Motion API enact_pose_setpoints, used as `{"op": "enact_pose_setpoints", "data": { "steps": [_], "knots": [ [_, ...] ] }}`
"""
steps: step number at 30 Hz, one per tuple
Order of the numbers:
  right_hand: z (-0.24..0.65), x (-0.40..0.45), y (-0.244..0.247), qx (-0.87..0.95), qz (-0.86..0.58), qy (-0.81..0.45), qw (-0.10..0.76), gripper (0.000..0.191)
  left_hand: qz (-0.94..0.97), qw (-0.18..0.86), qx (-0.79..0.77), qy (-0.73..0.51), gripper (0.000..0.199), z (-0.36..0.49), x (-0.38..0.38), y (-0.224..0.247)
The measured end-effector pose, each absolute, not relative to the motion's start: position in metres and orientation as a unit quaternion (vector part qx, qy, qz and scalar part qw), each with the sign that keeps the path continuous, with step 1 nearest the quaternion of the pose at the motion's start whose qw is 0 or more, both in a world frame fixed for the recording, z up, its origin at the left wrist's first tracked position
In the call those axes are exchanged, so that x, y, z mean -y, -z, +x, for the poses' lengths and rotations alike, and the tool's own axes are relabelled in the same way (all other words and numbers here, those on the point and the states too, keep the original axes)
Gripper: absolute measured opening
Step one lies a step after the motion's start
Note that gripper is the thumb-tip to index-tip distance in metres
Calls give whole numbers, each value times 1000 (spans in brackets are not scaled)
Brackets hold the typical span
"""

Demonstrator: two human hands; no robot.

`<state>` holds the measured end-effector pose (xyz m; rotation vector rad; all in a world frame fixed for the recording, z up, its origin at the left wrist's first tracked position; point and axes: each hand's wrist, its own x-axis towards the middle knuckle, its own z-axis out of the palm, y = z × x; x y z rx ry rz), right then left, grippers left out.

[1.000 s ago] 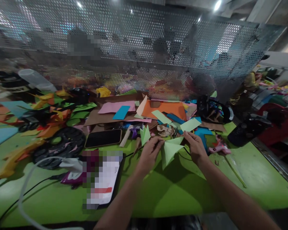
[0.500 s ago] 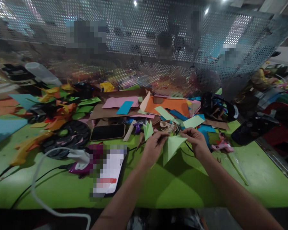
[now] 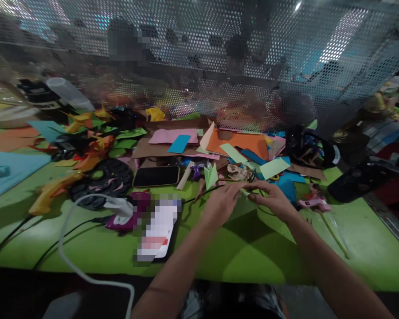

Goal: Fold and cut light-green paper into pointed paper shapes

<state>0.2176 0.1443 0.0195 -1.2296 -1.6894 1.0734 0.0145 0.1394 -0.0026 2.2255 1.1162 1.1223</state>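
Light green folded paper (image 3: 242,200) is between my two hands above the green table, mostly hidden and blurred. My left hand (image 3: 222,203) has its fingers closed on the paper's left side. From the right, my right hand (image 3: 271,199) pinches the paper with thumb and fingers. Just behind my left hand stands another pleated light green paper piece (image 3: 210,175). Beside it lie a small purple figure (image 3: 197,170) and a brown cone-shaped piece (image 3: 200,189).
On the green table (image 3: 252,261) lie a lit phone (image 3: 159,228), a dark phone (image 3: 156,176), a yellow glue gun (image 3: 51,192), a black round tray (image 3: 101,181) and a black cup (image 3: 361,179). Coloured paper sheets (image 3: 237,144) lie before a perforated metal screen (image 3: 193,57).
The green paper, spread and hanging down before, is now mostly covered by my hands, which have come closer together. The whole view has shifted slightly.
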Motion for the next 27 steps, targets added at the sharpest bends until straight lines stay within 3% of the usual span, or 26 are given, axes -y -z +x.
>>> {"op": "enact_pose_setpoints", "data": {
  "steps": [5,11,13,16,27],
  "knots": [
    [215,-146,-15,648,-490,-417,408,22,741,285,-401,-457,29,15,-136,-2],
    [214,-143,-14,626,-502,-396,446,20,609,481,-412,-478,39,17,-138,-3],
    [213,-142,-13,624,-499,-389,459,20,594,519,-405,-462,31,19,-140,-2],
    [213,-141,-12,625,-495,-381,469,19,605,519,-396,-456,19,20,-141,-2],
    [211,-140,-7,654,-500,-342,453,19,624,491,-426,-433,23,21,-140,-3]
  ]
}}
